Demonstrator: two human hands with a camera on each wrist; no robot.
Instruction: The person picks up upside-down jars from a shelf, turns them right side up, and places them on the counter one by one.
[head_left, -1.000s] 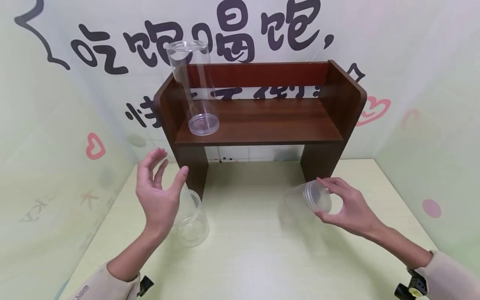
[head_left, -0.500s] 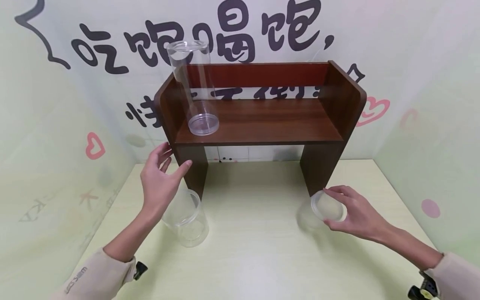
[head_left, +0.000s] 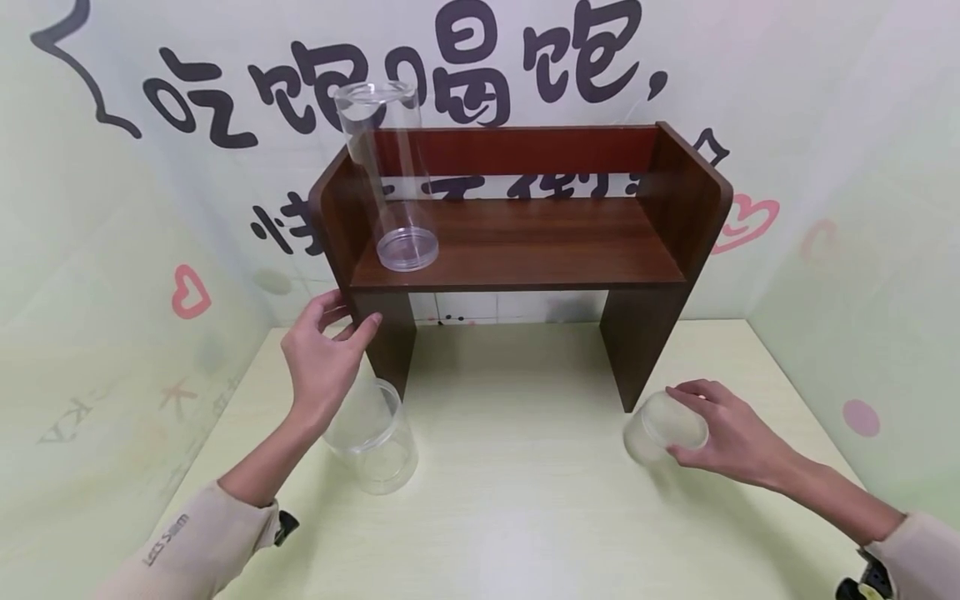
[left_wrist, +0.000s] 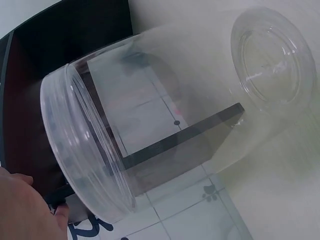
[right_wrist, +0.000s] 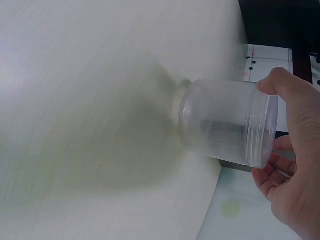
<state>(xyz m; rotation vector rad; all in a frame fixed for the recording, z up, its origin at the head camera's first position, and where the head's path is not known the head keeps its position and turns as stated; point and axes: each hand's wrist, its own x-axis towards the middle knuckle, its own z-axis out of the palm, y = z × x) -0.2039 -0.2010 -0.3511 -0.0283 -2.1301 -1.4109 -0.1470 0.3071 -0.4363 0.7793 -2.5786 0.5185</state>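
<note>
Your right hand (head_left: 731, 437) grips small clear jar (head_left: 663, 427) by rim, seemingly just touching table (head_left: 510, 500). Your left hand (head_left: 326, 358) relaxed, holding nothing, above open jar (head_left: 372, 433).

The three round clear plastic jars (head_left: 664, 428) (head_left: 372, 434) (head_left: 390, 175) look glossy and smooth, the dark brown wooden shelf (head_left: 525, 242) shows satin grain, and the pale green bench (head_left: 510, 517) is matt.

The small jar (head_left: 663, 427) in the right hand's fingers (head_left: 693, 392) is clear, as are the jar (head_left: 372, 442) below the left hand's fingers (head_left: 330, 304) and the tall jar (head_left: 390, 171) above them. The shelf (head_left: 525, 242) is dark reddish-brown woodgrain, the tabletop (head_left: 510, 500) pale yellow-green, and both sleeves (head_left: 195, 546) beige.
</note>
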